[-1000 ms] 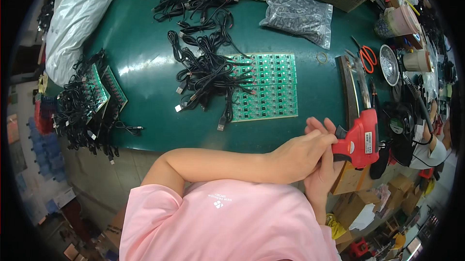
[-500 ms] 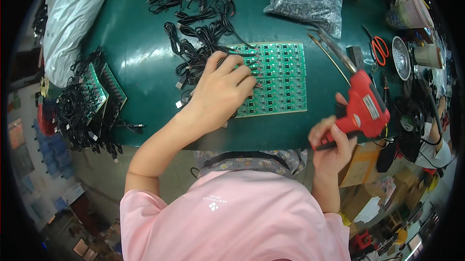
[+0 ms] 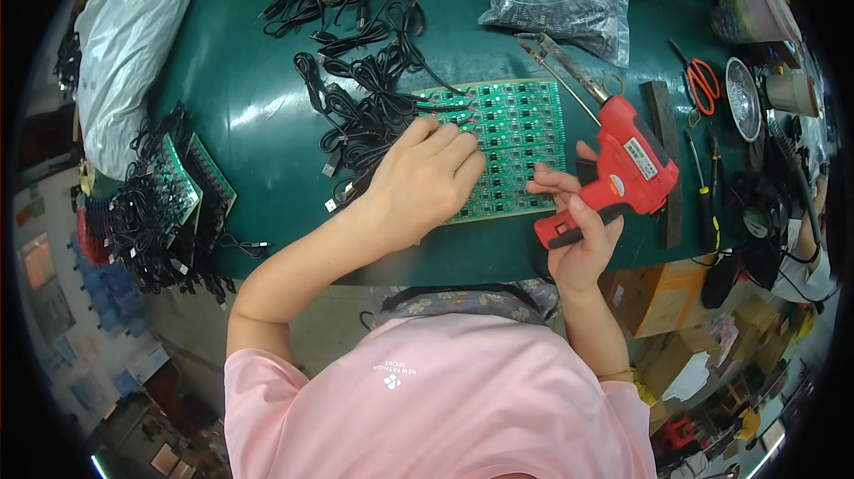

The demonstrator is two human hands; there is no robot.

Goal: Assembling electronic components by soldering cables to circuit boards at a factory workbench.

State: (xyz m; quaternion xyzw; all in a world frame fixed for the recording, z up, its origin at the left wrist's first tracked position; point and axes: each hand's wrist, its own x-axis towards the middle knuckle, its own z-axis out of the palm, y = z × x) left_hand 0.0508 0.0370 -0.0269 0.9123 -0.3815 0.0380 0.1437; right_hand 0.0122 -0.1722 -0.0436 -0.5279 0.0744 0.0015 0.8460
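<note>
My right hand (image 3: pixel 583 252) is wrapped loosely round the handle of a red soldering gun (image 3: pixel 633 159), some fingers stretched out. Its long metal tip and a thin feed tube point away toward the far left, above the right edge of a green circuit board panel (image 3: pixel 525 136). Over the panel's left part rests my left hand (image 3: pixel 418 181), fingers curled and pressed together. Its fingertips are hidden, so what they pinch cannot be seen. Black USB cables (image 3: pixel 374 79) lie bundled just beyond that hand, several with their ends on the panel.
At left hang board panels with cables (image 3: pixel 182 181) beside a white plastic bag (image 3: pixel 138 61). A clear bag of small dark parts (image 3: pixel 560 3) lies at the back. On the right are a dark bar (image 3: pixel 663 159), orange-handled scissors (image 3: pixel 703 88), a metal bowl (image 3: pixel 741 98) and a screwdriver (image 3: pixel 703 185).
The soldering gun has moved left with my right hand, closer to the panel, uncovering more of the dark bar. My left hand has shifted slightly right over the panel.
</note>
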